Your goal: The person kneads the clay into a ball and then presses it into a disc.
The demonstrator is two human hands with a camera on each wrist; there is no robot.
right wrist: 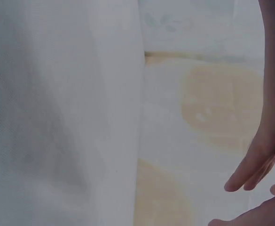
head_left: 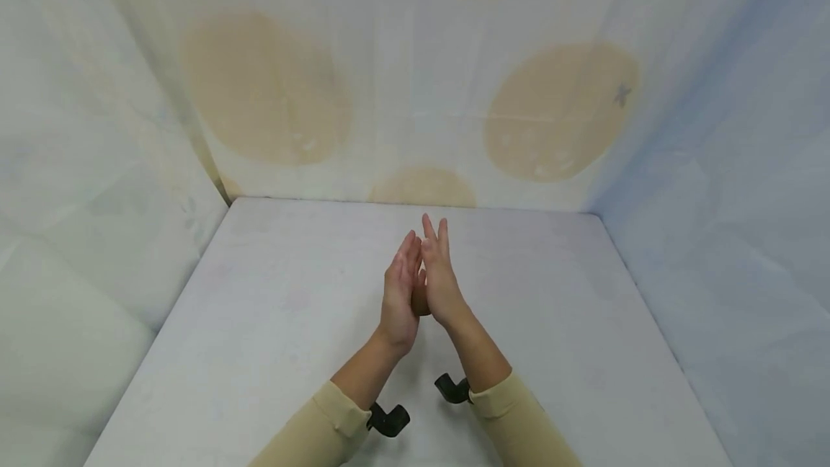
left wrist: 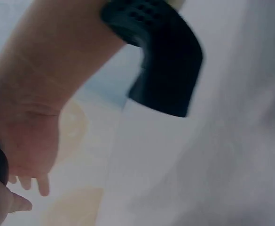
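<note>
Both forearms, in beige sleeves point(head_left: 324, 424), reach forward over the pale grey tabletop point(head_left: 272, 308) and meet above its middle. The left hand point(head_left: 398, 301) and the right hand point(head_left: 441, 272) stand palm to palm, fingers straight and pointing away from the person. A small brown rounded object point(head_left: 419, 301) sits pressed between the palms, only its edge showing in the gap near the heels of the hands.
</note>
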